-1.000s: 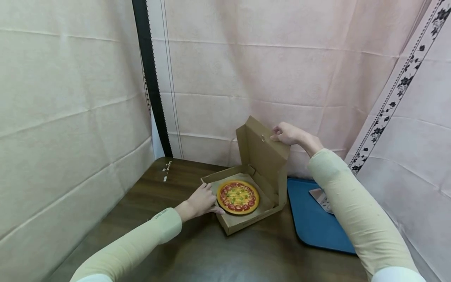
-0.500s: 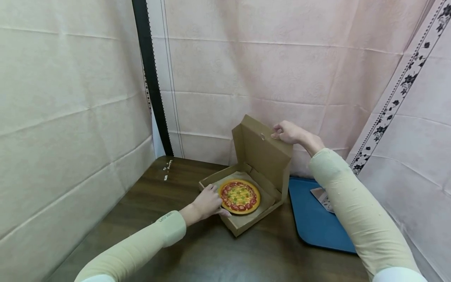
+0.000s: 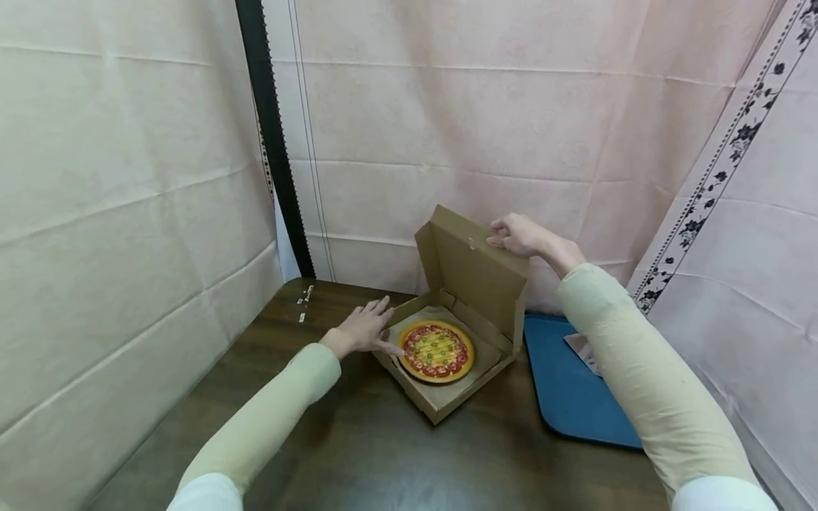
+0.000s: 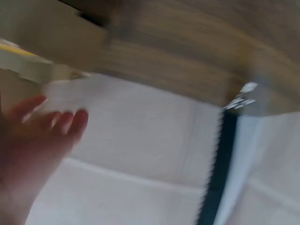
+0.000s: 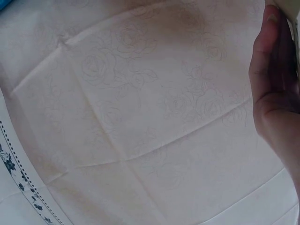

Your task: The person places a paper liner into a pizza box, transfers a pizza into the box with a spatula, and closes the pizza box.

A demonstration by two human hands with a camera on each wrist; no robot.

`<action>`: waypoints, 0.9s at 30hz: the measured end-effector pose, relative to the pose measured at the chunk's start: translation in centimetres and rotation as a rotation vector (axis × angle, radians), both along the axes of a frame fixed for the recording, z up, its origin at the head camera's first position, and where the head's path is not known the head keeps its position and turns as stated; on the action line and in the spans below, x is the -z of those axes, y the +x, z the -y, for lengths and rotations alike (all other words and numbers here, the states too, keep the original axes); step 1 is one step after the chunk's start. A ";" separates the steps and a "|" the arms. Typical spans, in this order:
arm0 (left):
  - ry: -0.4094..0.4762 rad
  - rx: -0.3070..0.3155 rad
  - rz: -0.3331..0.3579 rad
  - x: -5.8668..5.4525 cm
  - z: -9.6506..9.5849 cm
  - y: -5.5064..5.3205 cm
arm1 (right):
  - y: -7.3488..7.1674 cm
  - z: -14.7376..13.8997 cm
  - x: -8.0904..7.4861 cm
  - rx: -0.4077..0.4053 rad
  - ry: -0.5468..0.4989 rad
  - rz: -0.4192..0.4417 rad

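Note:
A round pizza (image 3: 437, 352) with red and green toppings lies in an open cardboard pizza box (image 3: 434, 411), on brown paper. My right hand (image 3: 519, 235) grips the top edge of the raised lid (image 3: 476, 266). In the right wrist view the right hand (image 5: 276, 79) sits at the frame's edge, with a sliver of cardboard beside the fingers. My left hand (image 3: 363, 330) is at the box's left corner, fingers spread, thumb toward the pizza; whether it touches the box I cannot tell. The left wrist view is blurred and shows the left hand (image 4: 47, 136) with loosely bent fingers.
A blue tray (image 3: 575, 397) lies right of the box, with a printed card (image 3: 583, 353) on it, partly behind the right sleeve. Small white stickers (image 3: 302, 317) mark the dark wooden table (image 3: 358, 454). Pale cloth walls (image 3: 358, 113) close in the back and sides.
My left hand has left the front of the box's left side, moved toward the back, and spread its fingers. The box has turned slightly. My right hand stays on the lid.

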State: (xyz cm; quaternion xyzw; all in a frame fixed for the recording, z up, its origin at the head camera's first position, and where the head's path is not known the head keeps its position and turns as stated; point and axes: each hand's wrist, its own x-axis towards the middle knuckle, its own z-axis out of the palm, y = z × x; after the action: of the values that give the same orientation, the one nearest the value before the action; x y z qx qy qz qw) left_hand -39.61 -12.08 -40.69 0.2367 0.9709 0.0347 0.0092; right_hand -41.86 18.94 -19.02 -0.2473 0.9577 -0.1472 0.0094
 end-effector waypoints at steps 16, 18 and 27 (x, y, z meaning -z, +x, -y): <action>-0.247 -0.080 0.053 -0.4 -0.9 -0.2 | -1.3 1.4 -0.4 -0.006 0.058 -0.043; -0.274 -0.079 0.014 -0.4 -1.6 0.4 | -1.4 1.7 -0.4 -0.007 0.070 -0.047; -0.307 -0.130 -0.047 0.1 -4.4 2.6 | -2.1 3.0 0.1 0.015 0.098 -0.083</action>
State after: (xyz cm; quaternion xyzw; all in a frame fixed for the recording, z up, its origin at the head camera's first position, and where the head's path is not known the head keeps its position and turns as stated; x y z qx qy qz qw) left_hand -36.97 -7.69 -40.75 0.1701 0.9780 -0.1190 0.0201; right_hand -43.93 15.97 -19.09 -0.2451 0.9651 -0.0899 -0.0196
